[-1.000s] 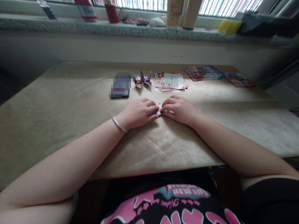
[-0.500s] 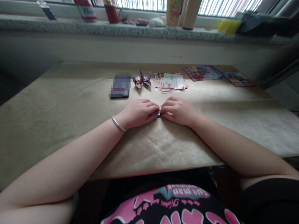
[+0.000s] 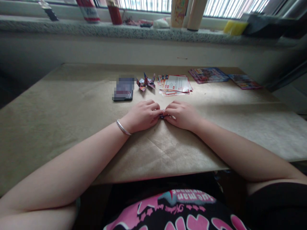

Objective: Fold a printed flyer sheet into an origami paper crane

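Between my hands is a small piece of folded paper (image 3: 162,116), patterned in purple and white and mostly hidden by fingers. My left hand (image 3: 144,115), below a silver bangle, pinches its left side. From the other side, the closed fingertips of my right hand (image 3: 181,114) grip the same paper. Both hands rest low over the tabletop. Just beyond them stand folded paper cranes (image 3: 146,82) in similar dark, colourful paper.
A phone (image 3: 123,89) with a blurred-out screen lies left of the cranes. Right of them is a pile of printed paper sheets (image 3: 176,84). Colourful booklets (image 3: 209,74) lie farther right. Bottles and a yellow item (image 3: 235,27) stand on the stone windowsill (image 3: 134,32).
My fingers have shifted slightly on the folded paper and drawn closer together, so less of its white part shows. The other things on the table stay put.
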Available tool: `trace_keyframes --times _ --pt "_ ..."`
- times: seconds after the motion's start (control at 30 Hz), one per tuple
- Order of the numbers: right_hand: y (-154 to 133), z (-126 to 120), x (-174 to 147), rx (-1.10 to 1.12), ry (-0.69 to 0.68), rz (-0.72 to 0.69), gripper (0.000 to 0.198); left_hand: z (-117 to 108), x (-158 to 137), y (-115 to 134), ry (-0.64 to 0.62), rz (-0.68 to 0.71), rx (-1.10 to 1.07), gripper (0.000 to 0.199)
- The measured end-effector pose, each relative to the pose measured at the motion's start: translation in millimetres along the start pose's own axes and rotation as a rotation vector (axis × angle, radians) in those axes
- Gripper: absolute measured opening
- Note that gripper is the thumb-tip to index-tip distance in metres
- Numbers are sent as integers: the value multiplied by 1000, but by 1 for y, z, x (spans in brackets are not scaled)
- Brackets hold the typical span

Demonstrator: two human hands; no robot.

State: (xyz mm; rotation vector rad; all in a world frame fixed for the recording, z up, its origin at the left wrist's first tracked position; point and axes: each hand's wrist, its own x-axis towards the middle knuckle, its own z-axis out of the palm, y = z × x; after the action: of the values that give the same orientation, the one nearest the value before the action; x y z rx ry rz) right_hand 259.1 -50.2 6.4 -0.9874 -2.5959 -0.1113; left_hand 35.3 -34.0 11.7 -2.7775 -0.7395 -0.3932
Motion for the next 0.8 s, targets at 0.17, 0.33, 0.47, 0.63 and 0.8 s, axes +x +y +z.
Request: trace_keyframes --times 0.17,0.33,0.47,0.63,0.8 --pt "-9 -1 3 12 -22 84 20 -1 3 5 -54 -44 -9 24" --pt "-13 0 8 -9 -29 152 21 -3 5 8 -66 -63 -25 25" --pt "-12 2 9 25 -19 194 22 0 4 4 -24 -95 -111 28" --pt "-8 4 7 119 -7 251 18 4 2 -2 15 -142 -221 24" --pt "-5 5 7 175 7 306 17 3 2 -2 25 -171 -230 20"
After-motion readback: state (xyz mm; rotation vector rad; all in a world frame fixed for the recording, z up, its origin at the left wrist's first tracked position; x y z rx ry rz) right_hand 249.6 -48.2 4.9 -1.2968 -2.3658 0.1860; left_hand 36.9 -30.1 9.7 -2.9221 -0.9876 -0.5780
